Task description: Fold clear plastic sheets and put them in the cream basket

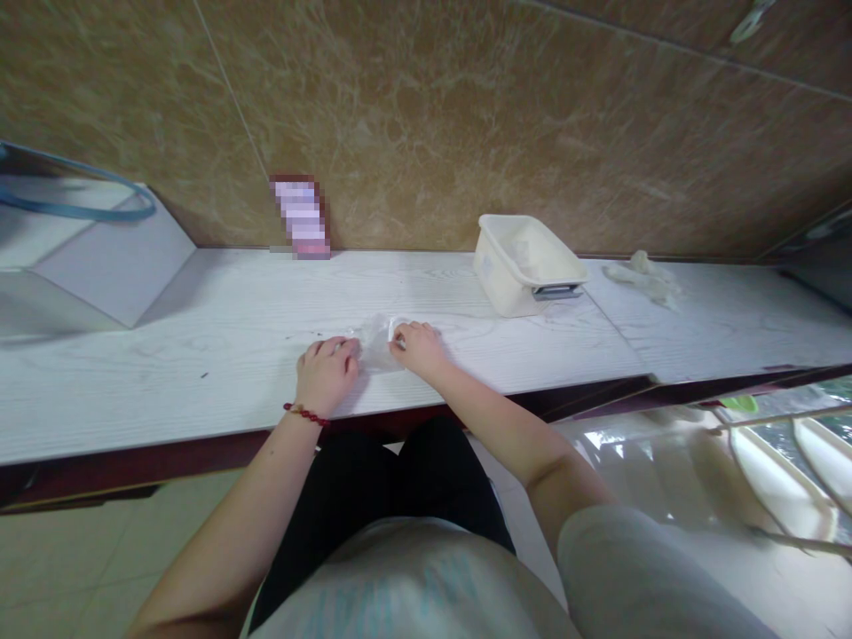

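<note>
A small clear plastic bag (376, 342) lies on the white wooden table (200, 355) in front of me. My left hand (326, 373), with a red bead bracelet at the wrist, rests with curled fingers at the bag's left edge. My right hand (418, 348) pinches the bag's right edge with closed fingertips. What is inside the bag I cannot make out.
A cream plastic tub (525, 264) stands at the back right of the table. Beyond it lies a crumpled pale glove or bag (644, 277). A white box with a blue strap (80, 240) sits at the far left. A brown marble wall rises behind.
</note>
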The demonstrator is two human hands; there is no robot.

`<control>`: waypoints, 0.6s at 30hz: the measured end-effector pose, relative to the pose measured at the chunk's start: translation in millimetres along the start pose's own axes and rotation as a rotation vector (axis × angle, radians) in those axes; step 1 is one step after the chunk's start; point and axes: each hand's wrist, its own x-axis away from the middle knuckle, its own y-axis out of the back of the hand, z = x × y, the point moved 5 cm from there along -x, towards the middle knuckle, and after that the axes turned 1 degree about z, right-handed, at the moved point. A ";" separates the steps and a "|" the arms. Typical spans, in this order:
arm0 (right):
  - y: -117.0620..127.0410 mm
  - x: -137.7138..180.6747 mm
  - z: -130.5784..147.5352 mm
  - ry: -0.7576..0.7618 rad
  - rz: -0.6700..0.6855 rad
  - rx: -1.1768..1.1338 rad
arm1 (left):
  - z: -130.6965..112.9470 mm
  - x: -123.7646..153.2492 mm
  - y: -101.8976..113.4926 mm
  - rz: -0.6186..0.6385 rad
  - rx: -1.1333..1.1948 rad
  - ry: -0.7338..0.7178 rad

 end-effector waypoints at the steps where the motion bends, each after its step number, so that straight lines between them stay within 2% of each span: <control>1: 0.5 0.8 0.8 0.005 -0.002 -0.004 | -0.2 -0.3 0.3 0.002 -0.002 -0.001; 7: 10.0 6.4 3.2 -0.036 -0.093 0.004 | 3.2 -0.8 0.3 0.002 0.021 0.008; 9: 10.6 7.1 6.4 0.010 -0.100 -0.008 | 5.6 -0.3 -0.4 -0.003 0.041 -0.003; 14: 2.6 10.8 15.8 0.143 -0.021 -0.024 | 12.9 -0.6 -3.1 -0.003 0.118 -0.050; 18: 3.6 24.2 24.2 0.191 -0.049 -0.002 | 17.9 0.4 -1.0 -0.009 0.185 -0.122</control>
